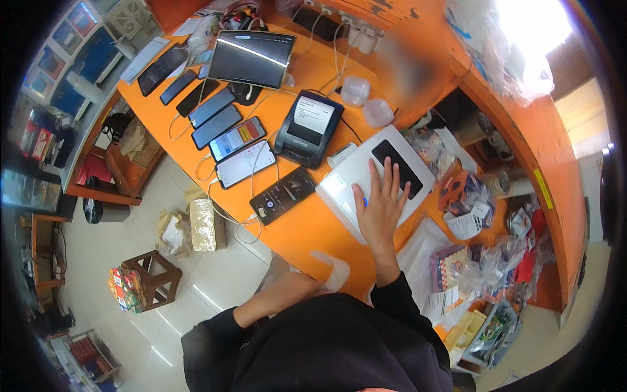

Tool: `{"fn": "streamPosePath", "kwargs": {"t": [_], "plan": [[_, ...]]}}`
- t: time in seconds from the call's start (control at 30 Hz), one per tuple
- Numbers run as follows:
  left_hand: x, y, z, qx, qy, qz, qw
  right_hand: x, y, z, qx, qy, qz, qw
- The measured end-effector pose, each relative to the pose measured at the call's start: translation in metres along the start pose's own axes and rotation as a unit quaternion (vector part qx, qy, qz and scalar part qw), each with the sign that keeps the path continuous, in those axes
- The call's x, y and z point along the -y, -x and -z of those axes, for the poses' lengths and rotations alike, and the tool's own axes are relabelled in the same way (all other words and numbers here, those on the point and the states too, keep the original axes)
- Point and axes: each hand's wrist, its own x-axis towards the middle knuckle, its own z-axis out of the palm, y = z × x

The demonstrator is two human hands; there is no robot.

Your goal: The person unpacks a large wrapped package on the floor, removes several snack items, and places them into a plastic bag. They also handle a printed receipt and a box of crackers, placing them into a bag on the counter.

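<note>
My right hand (381,208) lies flat, fingers spread, on a silver closed laptop or similar flat device (345,166) with a black smartphone (397,169) on top, just beyond the fingertips. My left hand (313,282) rests low at the desk's near edge beside a curled strip of paper (335,269); its fingers are largely hidden. To the left of the silver device lies a dark-screened phone (283,195) with a cable plugged in. Behind them stands a black receipt printer (308,130) with printed paper on it.
Several phones (245,163) lie in a row on the orange desk (299,245), with cables among them. A tablet (252,59) stands behind. Two plastic containers (355,90) sit beyond the printer. Plastic-wrapped packages (465,196) crowd the right side. A brown stool (159,279) stands on the floor.
</note>
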Motion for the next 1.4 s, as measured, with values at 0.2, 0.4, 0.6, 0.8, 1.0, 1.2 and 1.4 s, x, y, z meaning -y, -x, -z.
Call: {"fn": "streamPosePath", "kwargs": {"t": [0.2, 0.4, 0.6, 0.8, 1.0, 1.2, 1.4], "plan": [[-0.001, 0.069, 0.067, -0.251, 0.15, 0.298, 0.909, -0.048, 0.009, 0.015, 0.001, 0.01, 0.002, 1.0], [0.052, 0.11, 0.066, -0.506, 0.162, 0.246, 0.811, -0.008, -0.061, 0.048, 0.059, -0.051, 0.024, 0.997], [0.094, 0.129, 0.104, -0.42, 0.217, 0.207, 0.856, 0.023, -0.173, -0.079, 0.416, 0.207, 0.034, 0.885], [0.159, 0.183, 0.153, -0.437, 0.282, 0.134, 0.844, -0.04, -0.178, -0.12, 0.588, 0.099, 0.071, 0.8], [0.183, 0.205, 0.188, -0.467, 0.358, 0.157, 0.793, 0.053, -0.166, 0.016, 0.32, -0.092, -0.094, 0.938], [0.176, 0.186, 0.205, -0.435, 0.38, 0.113, 0.809, 0.048, -0.172, -0.062, 0.011, -0.062, 0.237, 0.969], [0.152, 0.187, 0.18, -0.444, 0.37, 0.137, 0.804, 0.078, -0.17, -0.087, 0.014, -0.224, 0.018, 0.974]]}}
